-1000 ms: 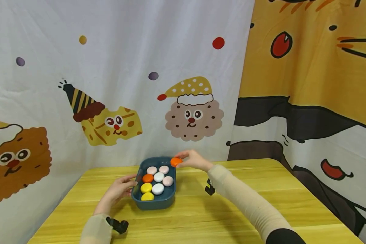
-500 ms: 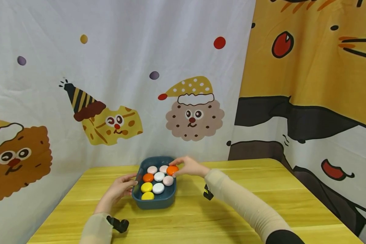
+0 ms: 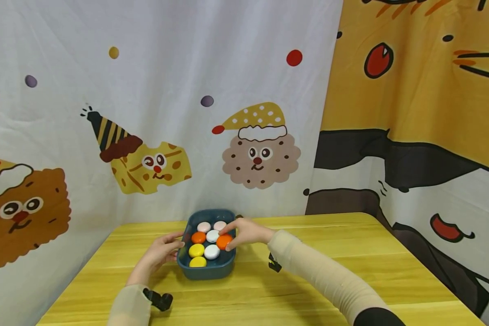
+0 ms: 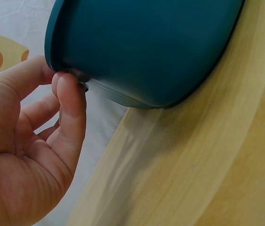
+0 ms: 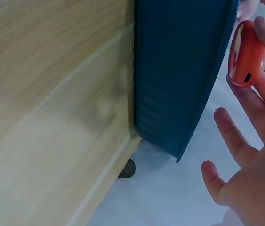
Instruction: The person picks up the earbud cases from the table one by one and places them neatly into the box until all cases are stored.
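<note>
A dark blue rounded box (image 3: 205, 273) stands on the table with two rows and a middle of glossy round discs in it. My left hand (image 3: 161, 250) grips the box's left side, thumb and forefinger together at its rim in the left wrist view. Over the right part of the box, my right hand (image 3: 248, 231) pinches an orange disc (image 5: 247, 54) between thumb and fingers. This disc shows a small dark slot in its edge; in the head view it hides the pale pink disc beneath it. The right hand's other fingers (image 5: 236, 136) are spread outside the box.
Inside the box lie another orange disc (image 3: 198, 237), yellow discs (image 3: 196, 250), white discs (image 3: 212, 252) and pale pink discs (image 3: 204, 227). The wooden table (image 3: 309, 271) ends at a printed cloth (image 3: 167, 90) behind the box.
My right hand has carried the orange disc from the box's far right corner toward me and slightly left, over the right-hand pale pink disc. The left hand and the box have stayed in place.
</note>
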Tool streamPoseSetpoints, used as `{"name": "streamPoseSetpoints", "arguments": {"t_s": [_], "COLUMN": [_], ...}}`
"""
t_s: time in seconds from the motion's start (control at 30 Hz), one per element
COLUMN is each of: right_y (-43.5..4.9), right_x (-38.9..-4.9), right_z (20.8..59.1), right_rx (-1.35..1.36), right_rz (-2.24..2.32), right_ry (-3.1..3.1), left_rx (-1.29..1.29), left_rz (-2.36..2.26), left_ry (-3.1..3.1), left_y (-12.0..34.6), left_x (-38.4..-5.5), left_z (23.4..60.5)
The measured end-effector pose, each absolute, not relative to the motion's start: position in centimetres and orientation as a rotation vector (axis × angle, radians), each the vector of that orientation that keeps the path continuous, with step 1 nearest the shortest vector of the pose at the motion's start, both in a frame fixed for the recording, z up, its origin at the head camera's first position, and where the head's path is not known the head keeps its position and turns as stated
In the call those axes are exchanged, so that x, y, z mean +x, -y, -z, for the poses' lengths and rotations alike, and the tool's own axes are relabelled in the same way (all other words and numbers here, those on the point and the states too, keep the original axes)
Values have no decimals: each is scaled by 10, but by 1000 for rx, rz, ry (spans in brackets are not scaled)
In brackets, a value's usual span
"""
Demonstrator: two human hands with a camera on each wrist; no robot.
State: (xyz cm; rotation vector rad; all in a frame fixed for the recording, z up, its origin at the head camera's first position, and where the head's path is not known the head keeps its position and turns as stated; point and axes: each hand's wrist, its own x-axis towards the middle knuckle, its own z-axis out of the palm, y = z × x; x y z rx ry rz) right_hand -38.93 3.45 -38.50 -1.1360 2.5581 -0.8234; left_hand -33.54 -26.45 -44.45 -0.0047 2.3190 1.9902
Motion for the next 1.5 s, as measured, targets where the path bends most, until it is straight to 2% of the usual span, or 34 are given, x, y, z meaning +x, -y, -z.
{"name": "streamPoseSetpoints", "arguments": {"t_s": [0.63,1.23,1.5], "right_y": [-19,-22,-39], "right_x": [-387,-388,-395], "right_z": [366,381,374], "right_rx": [-1342,-1327,-1245], "right_rz": [356,442,687], "right_ry": [-2556,-2513,-2514], "left_rx": [-11,-15,15], "left_rz": [-1980,-1980,-1963], "left_ry": [-2336,-2337,-2338], "left_y": [268,263,262], "left_x": [-336,-338,-344], "left_z": [446,448,447]}}
